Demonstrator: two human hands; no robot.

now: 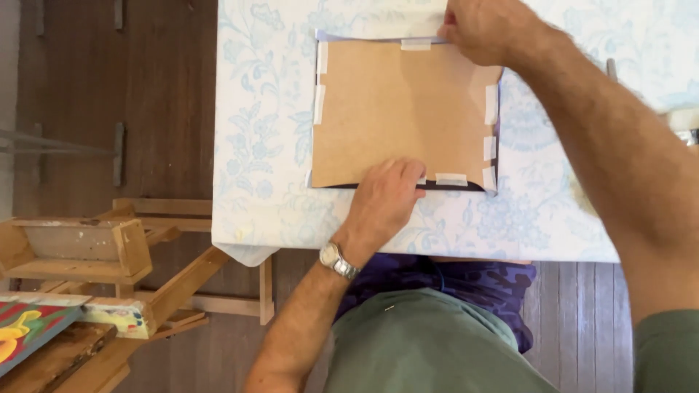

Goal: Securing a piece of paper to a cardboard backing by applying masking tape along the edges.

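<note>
Head view: we see board (404, 109) flat on cloth (262, 145), tape strips (491, 104) along its edges. Left hand (386, 198) presses board's near edge, fingers curled, palm down (holding nothing). Right hand (484, 29) on far corner, fingers bent onto edge; grip there we cannot tell. Wooden easel (109, 255) left of table.

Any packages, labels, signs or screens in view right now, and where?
None: no package, label, sign or screen shows.
Closest things: brown cardboard sheet, square, taped with pale strips to the floral tablecloth.
Painted panel, lower left: red, yellow, green shapes.
</note>
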